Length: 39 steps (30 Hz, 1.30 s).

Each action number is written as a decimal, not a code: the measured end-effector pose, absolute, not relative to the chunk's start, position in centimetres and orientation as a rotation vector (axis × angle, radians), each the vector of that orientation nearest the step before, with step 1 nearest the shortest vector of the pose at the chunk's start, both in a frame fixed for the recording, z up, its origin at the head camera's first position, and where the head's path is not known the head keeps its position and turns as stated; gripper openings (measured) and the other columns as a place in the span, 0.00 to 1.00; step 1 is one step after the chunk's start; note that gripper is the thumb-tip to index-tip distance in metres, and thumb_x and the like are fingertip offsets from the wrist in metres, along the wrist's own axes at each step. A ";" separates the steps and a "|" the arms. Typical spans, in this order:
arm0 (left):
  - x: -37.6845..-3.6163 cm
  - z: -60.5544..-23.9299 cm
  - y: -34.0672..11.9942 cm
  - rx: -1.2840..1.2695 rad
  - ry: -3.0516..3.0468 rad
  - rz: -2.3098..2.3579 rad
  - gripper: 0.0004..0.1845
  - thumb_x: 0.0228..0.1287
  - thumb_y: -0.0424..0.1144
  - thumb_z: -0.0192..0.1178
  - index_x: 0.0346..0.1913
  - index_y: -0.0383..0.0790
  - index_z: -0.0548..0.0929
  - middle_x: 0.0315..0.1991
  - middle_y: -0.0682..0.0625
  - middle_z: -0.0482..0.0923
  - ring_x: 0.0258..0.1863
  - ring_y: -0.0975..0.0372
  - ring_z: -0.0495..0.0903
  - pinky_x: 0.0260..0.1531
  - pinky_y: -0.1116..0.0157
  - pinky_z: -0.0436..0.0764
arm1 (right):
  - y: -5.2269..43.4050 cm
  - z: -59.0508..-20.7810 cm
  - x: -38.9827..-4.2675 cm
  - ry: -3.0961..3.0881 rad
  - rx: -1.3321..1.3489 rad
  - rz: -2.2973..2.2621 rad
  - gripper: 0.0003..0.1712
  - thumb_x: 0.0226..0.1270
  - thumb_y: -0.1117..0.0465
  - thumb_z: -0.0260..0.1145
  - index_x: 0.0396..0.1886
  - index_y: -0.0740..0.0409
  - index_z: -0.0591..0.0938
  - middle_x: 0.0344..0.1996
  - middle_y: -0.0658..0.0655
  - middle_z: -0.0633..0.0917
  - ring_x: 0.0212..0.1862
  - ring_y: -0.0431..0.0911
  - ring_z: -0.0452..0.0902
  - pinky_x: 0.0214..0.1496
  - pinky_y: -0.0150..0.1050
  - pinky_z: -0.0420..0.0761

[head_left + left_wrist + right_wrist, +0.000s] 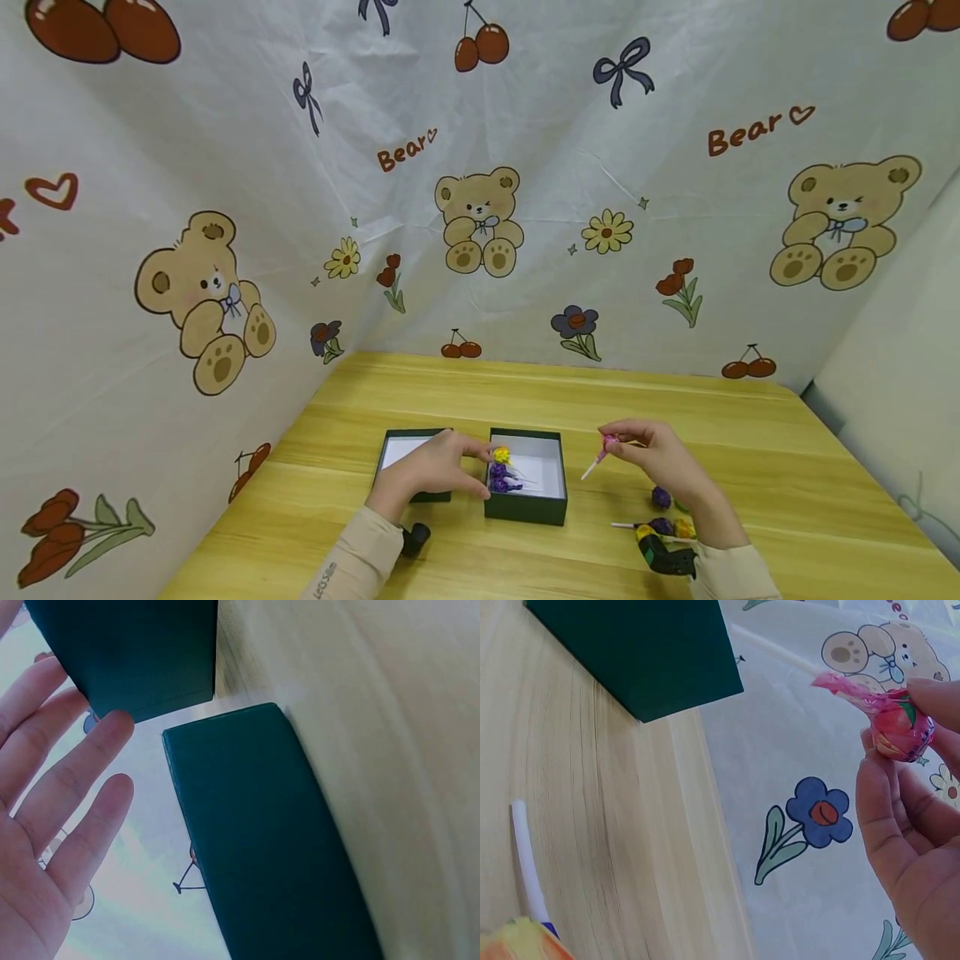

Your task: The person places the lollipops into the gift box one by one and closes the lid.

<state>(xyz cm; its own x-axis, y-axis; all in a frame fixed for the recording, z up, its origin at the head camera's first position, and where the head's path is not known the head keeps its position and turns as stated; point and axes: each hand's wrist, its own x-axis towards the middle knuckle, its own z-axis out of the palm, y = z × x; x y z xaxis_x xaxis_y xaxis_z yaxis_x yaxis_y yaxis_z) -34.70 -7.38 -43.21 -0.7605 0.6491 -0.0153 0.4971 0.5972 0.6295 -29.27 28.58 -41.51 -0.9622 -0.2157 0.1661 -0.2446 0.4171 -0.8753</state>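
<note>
My right hand (pixel 663 458) pinches a pink lollipop (pixel 904 727) by its wrapped head between thumb and fingertips. Its white stick points down and left, toward the dark green box (pixel 525 509) with a white inside. Inside that box, along its left side, lie a yellow lollipop (pixel 501 455) and purple lollipops (pixel 498 478), sticks to the right. My left hand (pixel 438 467) is spread at the box's left side, thumb and forefinger tips right at the rim. The left wrist view shows its other fingers (pixel 64 780) loosely extended, holding nothing.
Behind my left hand lies a second green box part (pixel 393 450), white inside. Loose lollipops (pixel 662 525), purple and yellow, lie on the wooden table (pixel 600 558) under my right wrist. A printed cloth (pixel 540 292) hangs behind and at the left.
</note>
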 end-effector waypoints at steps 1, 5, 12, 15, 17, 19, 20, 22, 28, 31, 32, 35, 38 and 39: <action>-34.7 -43.2 -7.4 0.940 2.583 0.908 0.23 0.53 0.51 0.76 0.52 0.51 0.87 0.67 0.60 0.76 0.68 0.55 0.74 0.64 0.53 0.77 | 28.5 -41.5 -29.3 -2.614 0.422 1.638 0.21 0.73 0.59 0.64 0.57 0.71 0.81 0.46 0.66 0.87 0.46 0.35 0.81 0.48 0.31 0.82; -34.7 -43.3 -7.5 0.937 2.586 0.902 0.23 0.53 0.51 0.76 0.52 0.52 0.87 0.67 0.61 0.76 0.67 0.56 0.74 0.63 0.54 0.77 | 28.0 -41.4 -29.3 -2.567 0.395 1.689 0.18 0.71 0.60 0.66 0.53 0.70 0.81 0.48 0.68 0.86 0.45 0.36 0.82 0.49 0.30 0.82; -34.6 -43.0 -7.5 0.999 2.605 0.866 0.23 0.53 0.51 0.76 0.52 0.49 0.87 0.67 0.57 0.76 0.66 0.57 0.75 0.64 0.56 0.77 | 26.8 -40.8 -29.0 -2.520 0.382 1.735 0.20 0.71 0.58 0.67 0.51 0.72 0.80 0.46 0.67 0.86 0.45 0.42 0.84 0.50 0.30 0.82; -34.6 -42.8 -7.5 1.005 2.606 0.864 0.24 0.53 0.51 0.76 0.53 0.47 0.87 0.67 0.57 0.76 0.66 0.57 0.76 0.64 0.56 0.77 | 26.4 -40.6 -28.9 -2.518 0.414 1.737 0.22 0.71 0.57 0.67 0.53 0.73 0.80 0.46 0.67 0.86 0.47 0.46 0.86 0.51 0.29 0.82; -34.6 -42.8 -7.5 0.999 2.605 0.863 0.25 0.54 0.51 0.76 0.54 0.47 0.87 0.68 0.57 0.76 0.66 0.58 0.76 0.64 0.56 0.77 | 26.2 -40.6 -28.9 -2.522 0.447 1.731 0.23 0.71 0.58 0.66 0.54 0.74 0.80 0.47 0.67 0.86 0.48 0.48 0.86 0.51 0.28 0.82; -34.6 -42.9 -7.4 0.994 2.604 0.863 0.26 0.54 0.51 0.76 0.55 0.47 0.86 0.67 0.57 0.76 0.66 0.58 0.76 0.64 0.56 0.77 | 26.0 -40.6 -28.9 -2.520 0.488 1.739 0.23 0.73 0.58 0.64 0.56 0.74 0.79 0.48 0.69 0.85 0.47 0.48 0.86 0.52 0.29 0.82; -34.6 -42.9 -7.4 0.992 2.602 0.865 0.26 0.54 0.51 0.76 0.55 0.47 0.86 0.67 0.58 0.76 0.66 0.58 0.76 0.64 0.56 0.77 | 25.9 -40.7 -28.9 -2.520 0.507 1.741 0.23 0.73 0.59 0.64 0.57 0.75 0.79 0.48 0.71 0.84 0.47 0.47 0.86 0.51 0.30 0.83; -34.7 -43.0 -7.4 0.991 2.603 0.861 0.27 0.54 0.51 0.76 0.56 0.48 0.86 0.67 0.58 0.76 0.66 0.59 0.76 0.64 0.56 0.77 | 25.8 -40.7 -29.0 -2.521 0.537 1.741 0.23 0.74 0.60 0.63 0.58 0.76 0.78 0.50 0.73 0.83 0.45 0.47 0.86 0.50 0.33 0.85; -34.7 -42.8 -7.5 0.988 2.609 0.850 0.25 0.54 0.51 0.76 0.55 0.49 0.86 0.68 0.58 0.75 0.66 0.58 0.75 0.64 0.57 0.77 | 25.2 -40.2 -29.1 -2.549 0.528 1.711 0.24 0.72 0.58 0.65 0.59 0.72 0.78 0.53 0.74 0.82 0.50 0.48 0.85 0.50 0.31 0.83; -34.7 -42.6 -7.4 0.992 2.610 0.843 0.25 0.54 0.51 0.76 0.55 0.49 0.86 0.68 0.59 0.75 0.66 0.58 0.75 0.64 0.57 0.77 | 24.9 -39.8 -29.2 -2.556 0.503 1.704 0.21 0.70 0.58 0.67 0.55 0.69 0.80 0.51 0.71 0.84 0.48 0.51 0.85 0.47 0.32 0.84; -34.7 -42.6 -7.4 0.993 2.611 0.840 0.25 0.54 0.51 0.76 0.55 0.50 0.86 0.68 0.59 0.75 0.66 0.58 0.75 0.64 0.57 0.77 | 24.8 -39.7 -29.2 -2.557 0.498 1.701 0.20 0.70 0.59 0.67 0.54 0.68 0.81 0.50 0.70 0.84 0.47 0.51 0.85 0.46 0.33 0.84; -34.7 -42.6 -7.3 0.975 2.603 0.856 0.24 0.54 0.51 0.76 0.54 0.50 0.86 0.68 0.60 0.75 0.67 0.58 0.75 0.64 0.56 0.77 | 24.4 -39.3 -29.3 -2.558 0.507 1.686 0.17 0.69 0.60 0.68 0.51 0.68 0.82 0.46 0.67 0.86 0.42 0.50 0.85 0.43 0.35 0.84; -34.6 -42.8 -7.2 0.953 2.592 0.878 0.23 0.53 0.50 0.76 0.53 0.49 0.87 0.68 0.58 0.75 0.67 0.57 0.74 0.64 0.55 0.77 | 23.9 -39.1 -29.3 -2.537 0.540 1.705 0.19 0.69 0.62 0.68 0.53 0.71 0.82 0.46 0.67 0.87 0.42 0.45 0.86 0.44 0.33 0.84; -34.6 -42.8 -7.2 0.946 2.586 0.885 0.23 0.53 0.50 0.76 0.53 0.48 0.87 0.68 0.58 0.75 0.67 0.57 0.74 0.65 0.54 0.76 | 23.7 -39.1 -29.3 -2.527 0.556 1.718 0.19 0.69 0.63 0.68 0.54 0.72 0.81 0.46 0.68 0.87 0.42 0.43 0.86 0.44 0.32 0.85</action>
<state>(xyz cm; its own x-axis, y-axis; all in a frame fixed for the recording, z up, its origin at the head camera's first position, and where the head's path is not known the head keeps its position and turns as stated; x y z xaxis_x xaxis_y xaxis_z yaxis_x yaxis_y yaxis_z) -34.56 -7.22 -42.82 -0.7585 0.6512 -0.0237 0.5001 0.6050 0.6196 -29.27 23.70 -39.06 -0.9352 -0.2713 0.2276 -0.3114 0.3241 -0.8933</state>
